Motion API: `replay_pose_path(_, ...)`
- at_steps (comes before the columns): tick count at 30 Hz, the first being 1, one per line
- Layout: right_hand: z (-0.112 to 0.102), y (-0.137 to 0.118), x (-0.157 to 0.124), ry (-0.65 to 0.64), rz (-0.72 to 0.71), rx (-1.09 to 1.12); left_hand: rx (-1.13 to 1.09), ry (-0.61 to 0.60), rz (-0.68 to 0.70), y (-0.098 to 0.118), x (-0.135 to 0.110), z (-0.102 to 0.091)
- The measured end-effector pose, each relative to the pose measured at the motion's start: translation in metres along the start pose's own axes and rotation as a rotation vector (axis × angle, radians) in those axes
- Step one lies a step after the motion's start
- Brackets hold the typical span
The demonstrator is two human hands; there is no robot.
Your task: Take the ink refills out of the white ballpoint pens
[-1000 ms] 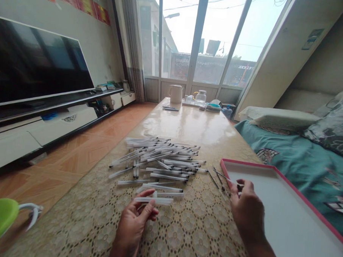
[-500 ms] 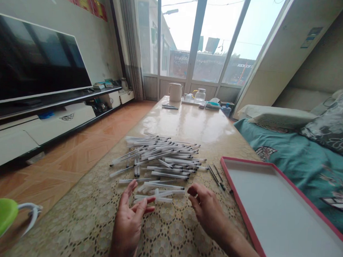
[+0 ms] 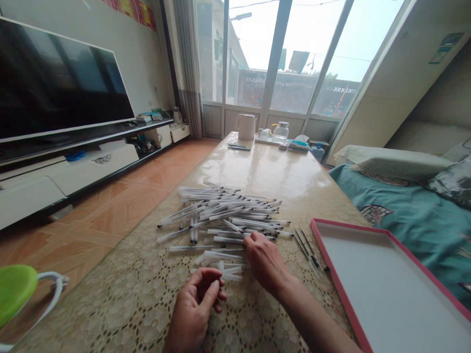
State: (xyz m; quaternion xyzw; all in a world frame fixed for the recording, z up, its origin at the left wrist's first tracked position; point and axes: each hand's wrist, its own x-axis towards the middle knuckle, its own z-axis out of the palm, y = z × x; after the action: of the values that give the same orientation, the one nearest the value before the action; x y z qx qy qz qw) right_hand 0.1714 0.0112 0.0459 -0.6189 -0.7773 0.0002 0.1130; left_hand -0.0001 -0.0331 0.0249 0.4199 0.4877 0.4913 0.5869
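A heap of clear pen barrels (image 3: pixel 226 212) lies across the lace-covered table (image 3: pixel 136 307). My right hand (image 3: pixel 265 261) reaches left over the heap's near edge, palm down, with its bent fingertips pressed among the barrels. What they grip is hidden. My left hand (image 3: pixel 196 310) rests nearer to me with thumb and fingers pinched on one clear barrel (image 3: pixel 225 275). A few thin black refills (image 3: pixel 306 247) lie between the heap and a white tray with a red rim (image 3: pixel 346 226) on the right.
A white jug (image 3: pixel 245 127), a glass pot (image 3: pixel 280 131) and small items stand at the table's far end. A television (image 3: pixel 48 90) on a low unit is on the left. Teal bedding (image 3: pixel 413 220) borders the right. A green object (image 3: pixel 4 296) sits at lower left.
My right hand moved from the tray's corner and the refills leftward onto the barrel heap. My left hand opened briefly, then closed its fingers again near me.
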Motion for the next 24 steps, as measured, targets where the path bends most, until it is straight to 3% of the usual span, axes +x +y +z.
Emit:
replay_pose_path(7, -0.016, 0.016, -0.034, 0.149, 0.047, 0.048, 0.038, -0.010, 0.002, -0.001, 0.000, 0.000)
replay_pose_path(15, -0.004, 0.008, -0.079, 0.083, 0.001, 0.571, 0.031, -0.073, 0.016, -0.002, 0.001, 0.002)
replay_pose_path(20, 0.003, 0.003, -0.082, 0.073, -0.066, 0.482, 0.137, -0.159, -0.012, 0.003, -0.003, 0.003)
replay_pose_path(24, 0.007, 0.005, -0.082, -0.046, -0.129, 0.333, 0.278, -0.248, 0.025, 0.010, -0.008, 0.007)
